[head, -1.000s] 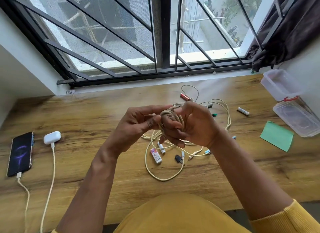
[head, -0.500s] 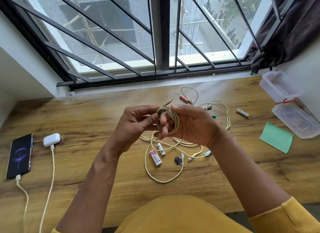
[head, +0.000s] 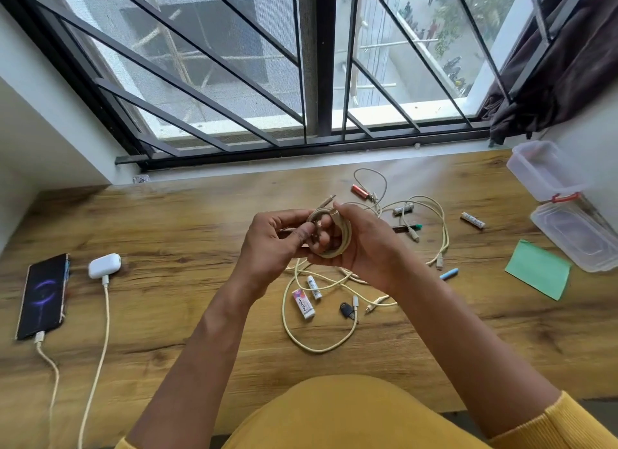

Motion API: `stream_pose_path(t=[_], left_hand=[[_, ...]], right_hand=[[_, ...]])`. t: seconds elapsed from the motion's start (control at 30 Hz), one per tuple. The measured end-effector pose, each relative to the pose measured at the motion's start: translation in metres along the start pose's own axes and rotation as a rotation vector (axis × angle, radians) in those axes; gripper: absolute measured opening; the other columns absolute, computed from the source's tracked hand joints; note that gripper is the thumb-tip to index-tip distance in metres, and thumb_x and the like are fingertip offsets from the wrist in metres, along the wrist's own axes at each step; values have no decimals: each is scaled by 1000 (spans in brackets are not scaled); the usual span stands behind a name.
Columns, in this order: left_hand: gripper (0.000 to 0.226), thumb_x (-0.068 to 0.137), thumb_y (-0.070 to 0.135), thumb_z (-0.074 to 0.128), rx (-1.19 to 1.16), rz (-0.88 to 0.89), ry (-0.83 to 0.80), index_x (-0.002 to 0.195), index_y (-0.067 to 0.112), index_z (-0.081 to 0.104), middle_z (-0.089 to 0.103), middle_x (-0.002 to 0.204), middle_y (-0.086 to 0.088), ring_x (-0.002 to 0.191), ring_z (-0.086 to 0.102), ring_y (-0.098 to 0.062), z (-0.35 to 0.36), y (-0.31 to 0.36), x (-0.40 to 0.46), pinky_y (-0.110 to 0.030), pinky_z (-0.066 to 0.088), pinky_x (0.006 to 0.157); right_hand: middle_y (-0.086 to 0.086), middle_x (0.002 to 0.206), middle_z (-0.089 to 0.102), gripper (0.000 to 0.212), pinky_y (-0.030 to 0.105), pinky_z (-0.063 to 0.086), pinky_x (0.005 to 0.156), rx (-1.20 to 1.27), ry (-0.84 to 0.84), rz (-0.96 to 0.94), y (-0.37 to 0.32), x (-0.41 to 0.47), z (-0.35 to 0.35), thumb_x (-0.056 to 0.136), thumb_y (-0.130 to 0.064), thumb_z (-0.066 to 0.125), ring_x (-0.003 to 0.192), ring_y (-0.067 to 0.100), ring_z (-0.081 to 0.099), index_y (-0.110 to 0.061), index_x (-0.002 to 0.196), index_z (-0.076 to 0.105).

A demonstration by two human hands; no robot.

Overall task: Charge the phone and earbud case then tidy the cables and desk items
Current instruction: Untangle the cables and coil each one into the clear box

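Desk beneath your hands; phone and earbud case plugged in, far left of them. Your right hand grips the coiled cable; your left hand pinches its end.

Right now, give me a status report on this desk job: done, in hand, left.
Done: the phone and earbud case each have a cable plugged in. In hand: both hands, left hand and right hand, hold a coiled cable above the desk. Left: the loose cables, batteries, eraser and sticky notes still lie scattered; the containers look empty.
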State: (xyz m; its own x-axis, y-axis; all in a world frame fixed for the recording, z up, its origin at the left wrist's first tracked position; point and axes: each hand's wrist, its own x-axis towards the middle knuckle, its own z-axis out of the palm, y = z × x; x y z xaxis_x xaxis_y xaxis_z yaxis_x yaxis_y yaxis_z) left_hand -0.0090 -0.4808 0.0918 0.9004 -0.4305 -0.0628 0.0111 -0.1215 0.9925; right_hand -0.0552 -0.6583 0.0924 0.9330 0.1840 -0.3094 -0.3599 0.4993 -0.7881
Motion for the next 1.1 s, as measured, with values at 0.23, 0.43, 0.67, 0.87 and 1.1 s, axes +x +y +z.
stream_pose_path(t=[0.23, 0.43, 0.67, 0.87, 1.1], left_hand=[[20, 102, 5, 66, -41, -32, -103, 118, 6, 78, 81, 98, -18, 91, 80, -34, -3, 1, -2, -46, 66, 83], [16, 98, 4, 72, -71, -44, 45, 112, 0, 79, 81, 95, -19, 90, 80, -36, 2, -3, -2, -52, 66, 84], [17, 97, 4, 72, -196, -51, 232, 111, -3, 77, 80, 89, -19, 84, 80, -32, -3, -4, -1, -46, 67, 81], [16, 97, 5, 72, -274, -55, 266, 110, -2, 77, 80, 90, -19, 86, 80, -35, 2, -1, -2, -43, 67, 80], [9, 98, 6, 72, -263, -72, 262, 95, 5, 81, 80, 90, -21, 84, 80, -37, 7, 2, -4, -37, 67, 72]], right_hand=[[5, 63, 56, 44, 41, 57, 73, -168, 64, -30, 3, -4, 0, 110, -36, 43, 60, 21, 59, -17, 76, 64], [12, 82, 67, 29, 46, 64, 71, -116, 251, -86, 6, -1, 5, 110, -34, 50, 71, 26, 69, -8, 100, 61], [14, 101, 75, 40, 55, 61, 90, -118, 272, -176, 8, -5, 0, 102, -27, 68, 94, 31, 73, 5, 126, 61], [22, 107, 76, 32, 52, 64, 88, -286, 326, -244, 10, -8, 3, 89, -14, 84, 98, 38, 76, 1, 113, 69], [21, 89, 78, 14, 48, 63, 83, -346, 391, -336, 10, -7, 1, 86, -8, 85, 81, 31, 75, 0, 96, 77]])
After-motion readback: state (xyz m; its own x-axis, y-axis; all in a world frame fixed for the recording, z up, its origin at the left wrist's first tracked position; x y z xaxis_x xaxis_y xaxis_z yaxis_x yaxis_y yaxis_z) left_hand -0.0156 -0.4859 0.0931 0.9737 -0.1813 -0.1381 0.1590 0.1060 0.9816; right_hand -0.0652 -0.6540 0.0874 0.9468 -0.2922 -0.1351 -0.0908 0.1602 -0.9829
